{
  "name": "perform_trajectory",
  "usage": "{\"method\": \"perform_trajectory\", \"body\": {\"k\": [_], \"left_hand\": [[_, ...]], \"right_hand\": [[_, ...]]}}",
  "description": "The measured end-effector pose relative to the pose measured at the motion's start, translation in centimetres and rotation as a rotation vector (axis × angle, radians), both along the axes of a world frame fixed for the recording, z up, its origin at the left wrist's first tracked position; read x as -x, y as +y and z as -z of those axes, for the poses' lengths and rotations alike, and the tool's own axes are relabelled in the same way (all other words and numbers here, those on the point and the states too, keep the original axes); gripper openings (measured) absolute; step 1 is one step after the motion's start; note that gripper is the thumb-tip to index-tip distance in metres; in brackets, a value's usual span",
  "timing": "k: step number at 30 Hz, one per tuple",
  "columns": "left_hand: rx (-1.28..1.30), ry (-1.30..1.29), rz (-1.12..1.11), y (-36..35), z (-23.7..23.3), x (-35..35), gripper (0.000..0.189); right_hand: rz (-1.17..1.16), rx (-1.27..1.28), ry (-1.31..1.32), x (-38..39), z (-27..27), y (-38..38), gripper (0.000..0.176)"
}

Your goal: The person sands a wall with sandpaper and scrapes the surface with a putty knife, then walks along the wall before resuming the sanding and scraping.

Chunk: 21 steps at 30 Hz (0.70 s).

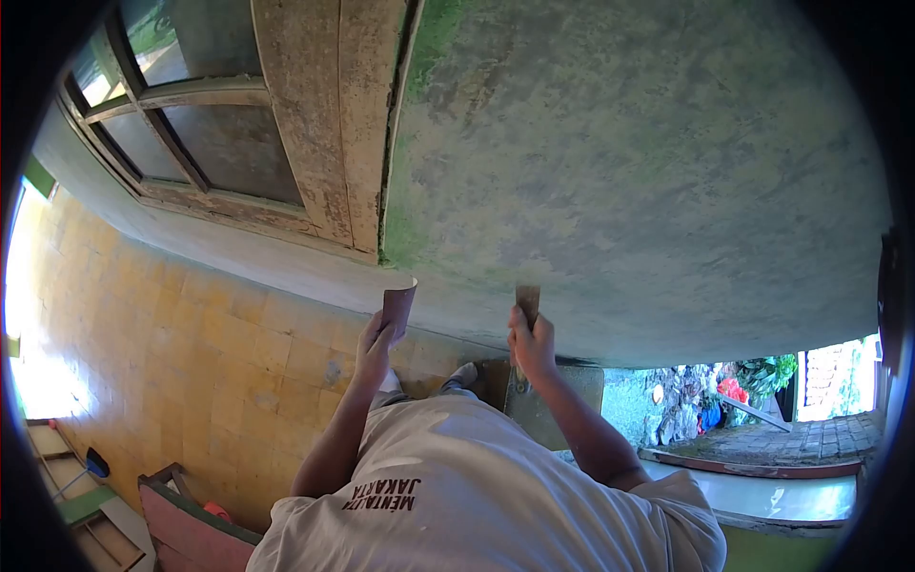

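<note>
Starting with the head view, the only one, a scraper (526, 303) is seen gripped in the clenched right hand (534, 348), its blade laid against the mottled wall (648, 172). A brown sheet (398, 307), probably sandpaper, is pinched in the left hand (374, 348), low by the wall. Green and grey stains are spread over nearly the whole wall, so little scraping is judged done and most is left. A weathered window frame (324, 124) stands alongside.

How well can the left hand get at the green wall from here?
Probably yes. The left hand, its grip closed on brown sandpaper, is raised near the wall with nothing between; contact is unclear.
</note>
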State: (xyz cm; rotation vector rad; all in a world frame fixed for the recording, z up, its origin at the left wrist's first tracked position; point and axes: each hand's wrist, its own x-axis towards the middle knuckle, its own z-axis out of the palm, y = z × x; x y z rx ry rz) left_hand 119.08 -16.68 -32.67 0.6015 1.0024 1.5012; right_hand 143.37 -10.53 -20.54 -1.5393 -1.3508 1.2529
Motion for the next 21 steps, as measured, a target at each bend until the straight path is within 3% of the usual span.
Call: {"method": "perform_trajectory", "body": {"k": [5,11,17,21], "left_hand": [[-0.004,0.022,0.011,-0.5,0.7,0.0,0.031],[0.035,0.0,0.029,-0.9,-0.1,-0.2,0.032],[-0.008,0.045,-0.011,-0.8,-0.2,-0.8,0.032],[0.0,0.054,-0.143,-2.3,1.4,-0.9,0.036]], "right_hand": [[0.071,-0.042,0.039,1.0,-1.4,3.5,0.034],[0.007,0.119,0.198,2.7,-1.6,0.4,0.04],[0.025,0.508,0.583,2.0,1.5,-2.3,0.032],[0.0,0.576,0.772,-0.2,2.6,-2.6,0.029]]}}
